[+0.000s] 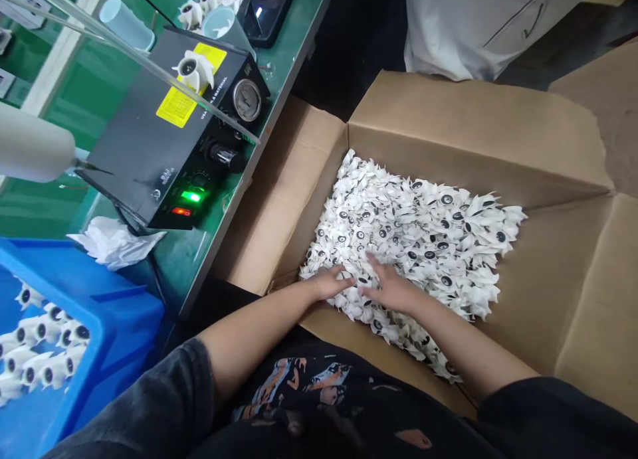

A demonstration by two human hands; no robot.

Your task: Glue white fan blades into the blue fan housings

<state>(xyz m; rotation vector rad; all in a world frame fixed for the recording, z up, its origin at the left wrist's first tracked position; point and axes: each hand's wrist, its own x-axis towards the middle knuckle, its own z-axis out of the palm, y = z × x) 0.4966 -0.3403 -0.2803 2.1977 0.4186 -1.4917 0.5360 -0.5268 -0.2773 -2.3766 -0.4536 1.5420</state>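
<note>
An open cardboard box (478,133) on the floor holds a heap of small white plastic fan parts (438,240) with black centres. Both my hands reach down into its near edge. My left hand (329,281) lies on the parts, fingers curled into them. My right hand (386,287) rests beside it on the heap, fingers spread and pointing left. The two hands almost touch. Whether either hand has parts gripped is hidden by the fingers.
A green bench at the left carries a black control unit (169,133) with a lit green light and gauge, one white fan on top. A blue bin (74,313) with several fans sits at lower left. Another person in a white shirt (478,20) stands behind the box.
</note>
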